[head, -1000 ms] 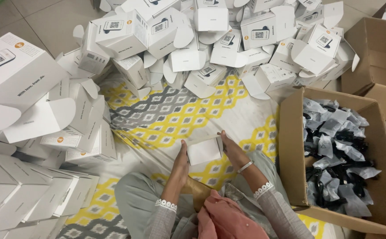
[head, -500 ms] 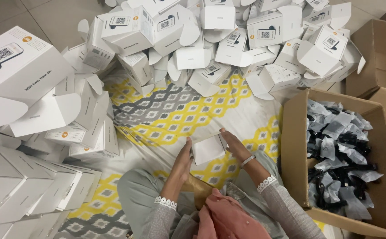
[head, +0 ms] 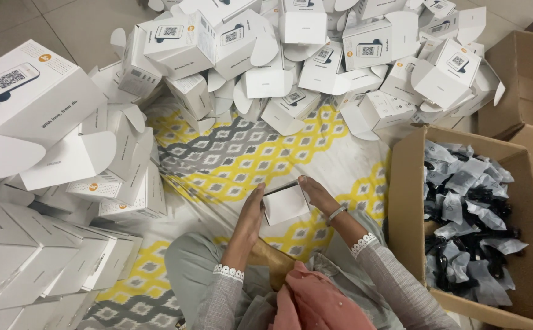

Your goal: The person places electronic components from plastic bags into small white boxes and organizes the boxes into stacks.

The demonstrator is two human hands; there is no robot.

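We hold one small white carton (head: 285,203) between both hands, just above our lap and over the yellow-and-grey patterned cloth (head: 236,156). The left hand (head: 251,217) stands on edge against the carton's left side, fingers straight and pointing away from us. The right hand (head: 316,194) presses on the right side, near the far corner, with the fingers stretched forward. So neither hand closes around the carton; it is squeezed between two flat, mostly open palms.

The relation that matters is this: the carton lies directly between the hands, both touching it, with its white face turned up toward us and its far edge tilted a little to the right. We cannot tell for sure whether a flap on the far edge is open, because the dark line there is too thin.

The cardboard box (head: 413,201) with small black-and-grey pouches (head: 468,226) stands on our right, so the right hand is the nearer one to it. The heaps of white cartons (head: 303,61) lie ahead and on our left, well apart from the hands.
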